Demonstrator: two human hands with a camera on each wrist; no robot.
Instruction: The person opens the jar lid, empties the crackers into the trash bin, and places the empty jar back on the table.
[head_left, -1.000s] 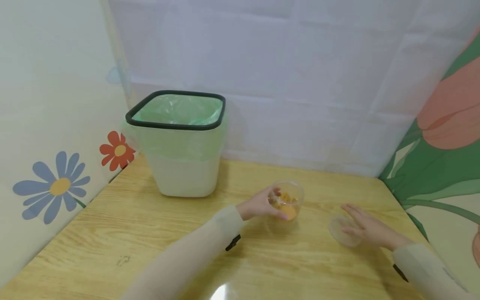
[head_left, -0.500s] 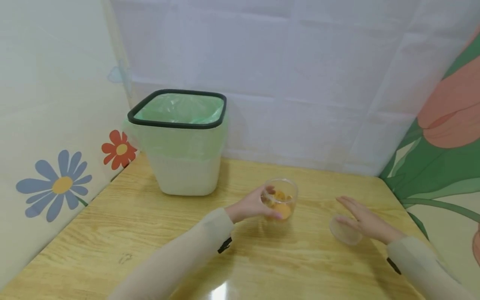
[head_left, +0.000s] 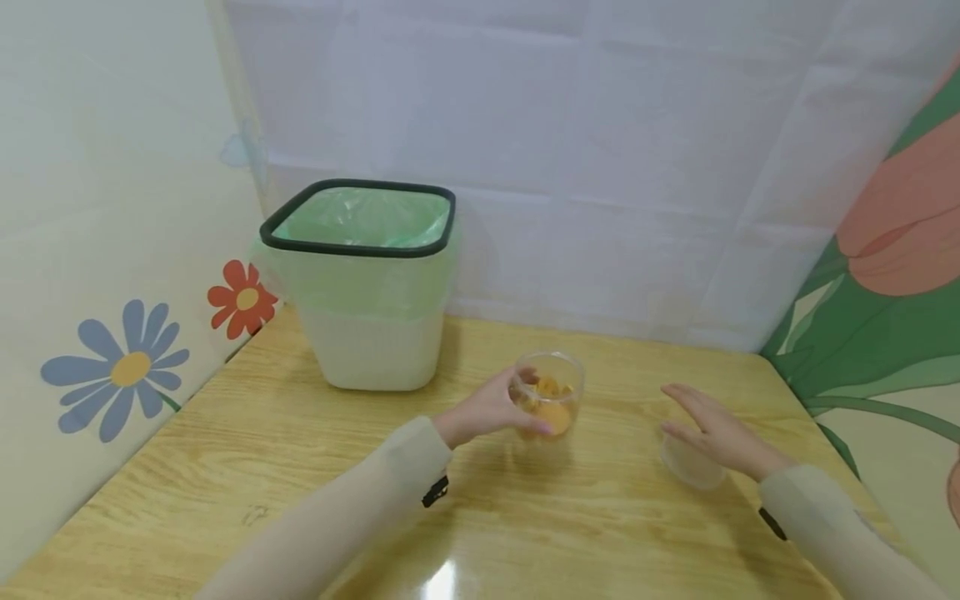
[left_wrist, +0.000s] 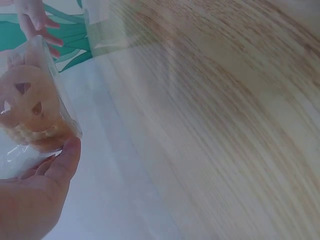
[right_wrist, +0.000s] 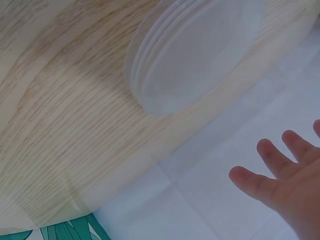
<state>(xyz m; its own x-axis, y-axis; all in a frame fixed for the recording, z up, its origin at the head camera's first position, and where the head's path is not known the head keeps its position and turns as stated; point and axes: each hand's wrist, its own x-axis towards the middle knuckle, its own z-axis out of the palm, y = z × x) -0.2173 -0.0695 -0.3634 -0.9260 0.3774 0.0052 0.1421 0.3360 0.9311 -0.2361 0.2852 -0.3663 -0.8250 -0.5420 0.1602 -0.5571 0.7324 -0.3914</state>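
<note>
My left hand [head_left: 487, 408] grips the side of a clear round plastic jar [head_left: 572, 387], its mouth uncovered. Orange-brown biscuits lie inside; in the left wrist view one round biscuit [left_wrist: 30, 95] has cut-out holes like a face. Whether the jar touches the table cannot be told. To the right, my right hand [head_left: 716, 429] holds nothing, fingers extended and spread. A translucent round lid [head_left: 693, 468] lies on the table below it, partly covered by the hand in the head view. In the right wrist view the same lid [right_wrist: 200, 55] shows ridged edges, apart from the fingers [right_wrist: 255, 185].
A pale bin [head_left: 371, 342] with a black rim and green liner bag stands at the back left of the wood-grain table [head_left: 600, 533]. A white sheet [head_left: 540, 125] hangs behind. Flower-printed panels [head_left: 892, 350] border both sides.
The left hand has carried the jar a little leftward. My right hand has risen off the lid and shifted slightly left, while the lid stays on the table.
</note>
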